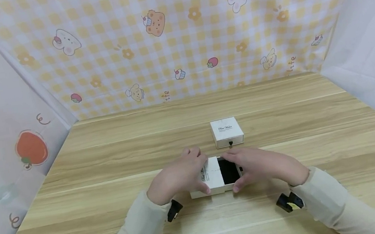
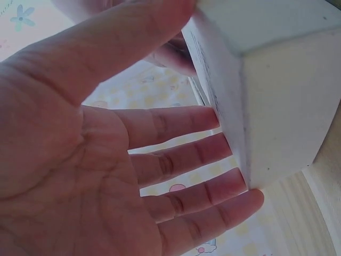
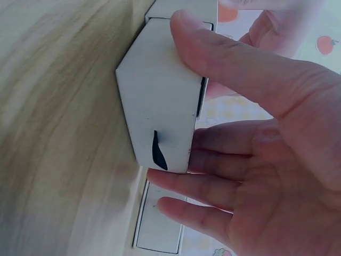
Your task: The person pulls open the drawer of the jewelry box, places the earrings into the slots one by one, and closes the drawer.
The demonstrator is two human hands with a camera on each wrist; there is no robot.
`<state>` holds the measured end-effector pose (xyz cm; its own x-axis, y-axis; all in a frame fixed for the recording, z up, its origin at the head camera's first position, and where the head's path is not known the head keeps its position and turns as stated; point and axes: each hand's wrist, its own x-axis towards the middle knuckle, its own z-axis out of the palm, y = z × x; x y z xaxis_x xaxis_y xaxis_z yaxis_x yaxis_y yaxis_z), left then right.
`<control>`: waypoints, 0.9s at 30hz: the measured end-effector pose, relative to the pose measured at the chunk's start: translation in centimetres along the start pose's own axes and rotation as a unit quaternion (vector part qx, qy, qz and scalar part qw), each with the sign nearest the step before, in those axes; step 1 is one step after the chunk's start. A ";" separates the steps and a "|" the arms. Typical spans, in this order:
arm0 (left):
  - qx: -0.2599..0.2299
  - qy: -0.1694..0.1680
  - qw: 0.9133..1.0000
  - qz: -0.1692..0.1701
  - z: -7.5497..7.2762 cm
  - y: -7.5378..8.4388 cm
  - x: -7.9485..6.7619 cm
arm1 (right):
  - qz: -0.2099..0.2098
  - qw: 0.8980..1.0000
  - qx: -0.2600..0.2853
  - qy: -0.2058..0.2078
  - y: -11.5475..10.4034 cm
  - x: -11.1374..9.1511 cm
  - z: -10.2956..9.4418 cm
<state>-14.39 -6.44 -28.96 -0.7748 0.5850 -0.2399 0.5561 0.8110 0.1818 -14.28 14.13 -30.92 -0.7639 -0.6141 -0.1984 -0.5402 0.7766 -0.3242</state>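
A white drawer-style gift box [image 1: 213, 173] lies on the table with its drawer [image 1: 229, 170] partly slid out to the right, showing a black inside. My left hand [image 1: 183, 174] holds the outer sleeve, thumb on the near side and fingers across to the far side. In the left wrist view the fingertips touch the edge of the white sleeve [image 2: 290, 106]. My right hand [image 1: 262, 165] grips the drawer between the thumb at the near side and fingers at the far side. A black ribbon pull [image 3: 159, 152] hangs from the drawer's front.
Behind the hands stands a second white gift box [image 1: 226, 129], its drawer pushed in and a small dark pull on its front. The wooden table [image 1: 122, 143] meets a yellow checked cloth [image 1: 184, 44] at the back, with white cloth at both sides.
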 end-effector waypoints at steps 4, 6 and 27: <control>0.002 -0.001 1.000 -0.001 0.0 0.0 0.0 | 0.018 1.000 0.004 -0.015 -0.3 0.2 -0.2; 0.005 -0.002 1.000 -0.002 0.0 0.0 0.0 | 0.024 0.999 0.007 -0.020 -0.4 0.4 -0.2; -0.002 0.008 1.000 0.006 0.2 -0.3 0.0 | 0.008 0.999 0.031 -0.006 -1.5 1.3 0.4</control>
<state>-14.49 -6.65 -29.18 -0.7725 0.5951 -0.2218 0.5649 0.8034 0.1883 -14.37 12.08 -31.03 -0.7677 -0.6037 -0.2147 -0.5051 0.7764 -0.3769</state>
